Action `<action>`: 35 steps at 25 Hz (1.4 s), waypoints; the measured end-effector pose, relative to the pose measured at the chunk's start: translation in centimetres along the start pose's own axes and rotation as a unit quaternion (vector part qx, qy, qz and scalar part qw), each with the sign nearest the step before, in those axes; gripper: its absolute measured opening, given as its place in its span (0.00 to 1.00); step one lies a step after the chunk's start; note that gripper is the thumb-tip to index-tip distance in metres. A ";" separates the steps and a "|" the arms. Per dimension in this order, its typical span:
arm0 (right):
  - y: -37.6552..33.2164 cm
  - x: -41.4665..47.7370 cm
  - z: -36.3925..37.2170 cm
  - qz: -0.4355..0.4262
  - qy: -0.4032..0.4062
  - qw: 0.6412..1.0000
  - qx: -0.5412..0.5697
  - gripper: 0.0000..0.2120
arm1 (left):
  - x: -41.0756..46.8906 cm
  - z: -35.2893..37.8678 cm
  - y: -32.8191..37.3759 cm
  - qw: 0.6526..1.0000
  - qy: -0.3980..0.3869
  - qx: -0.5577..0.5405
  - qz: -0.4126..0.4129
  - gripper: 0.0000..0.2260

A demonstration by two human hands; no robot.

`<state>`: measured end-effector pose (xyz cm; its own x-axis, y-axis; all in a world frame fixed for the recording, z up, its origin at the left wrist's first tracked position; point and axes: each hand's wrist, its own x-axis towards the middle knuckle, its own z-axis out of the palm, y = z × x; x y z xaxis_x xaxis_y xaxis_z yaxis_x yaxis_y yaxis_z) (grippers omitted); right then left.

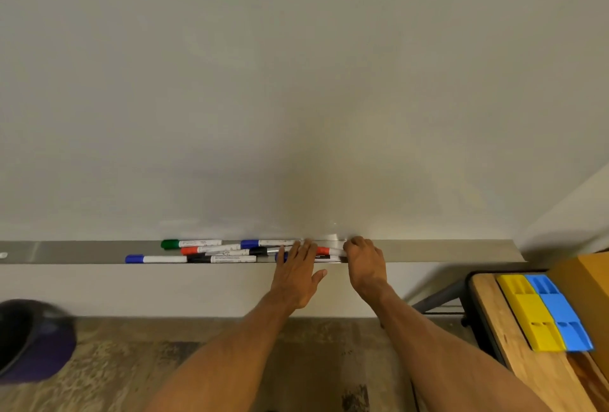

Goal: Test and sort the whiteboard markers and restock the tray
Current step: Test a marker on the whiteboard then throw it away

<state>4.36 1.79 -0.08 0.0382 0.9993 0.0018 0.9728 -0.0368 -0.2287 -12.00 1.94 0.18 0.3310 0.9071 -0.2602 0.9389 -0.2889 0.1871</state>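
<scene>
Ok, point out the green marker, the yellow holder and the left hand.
green marker [191, 243], head view, its white barrel
yellow holder [529, 311], head view, its flat middle
left hand [296, 274], head view, back of the hand

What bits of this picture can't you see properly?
Head view:
- Blue-capped marker: mostly covered by the left hand.
- Red marker: its end is hidden by the right hand; grip unclear.
- Marker labels: too small to read.
- Dark round thing: blurry, cut off by the left edge.
</scene>
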 end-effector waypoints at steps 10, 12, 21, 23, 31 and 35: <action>-0.1 -0.8 -0.6 -0.105 0.053 0.993 0.021 0.15 | -0.1 -2.4 0.3 0.992 0.128 -0.011 -0.003 0.18; -0.3 -1.1 -1.2 -0.139 0.090 0.985 0.039 0.13 | -0.5 -3.0 0.2 0.989 0.144 0.008 -0.008 0.13; -3.6 0.2 -5.0 -0.238 0.046 0.968 0.062 0.06 | -2.0 -6.1 -0.5 0.976 0.203 0.033 0.078 0.09; -4.2 0.4 -5.8 -0.256 0.053 0.964 0.048 0.08 | -2.3 -6.9 -1.2 0.972 0.215 0.063 0.070 0.07; -7.6 0.0 -10.4 -0.276 0.159 0.948 -0.006 0.19 | -4.1 -12.2 -2.5 0.929 0.308 0.176 0.104 0.09; -9.4 -0.4 -12.1 -0.243 0.222 0.943 -0.045 0.26 | -5.3 -14.4 -3.3 0.908 0.348 0.189 0.135 0.12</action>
<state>-2.07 1.58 13.86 -0.3452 0.7964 0.4965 0.9145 0.4043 -0.0127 -18.26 2.49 14.59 0.5381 0.7227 0.4337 0.8409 -0.4955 -0.2177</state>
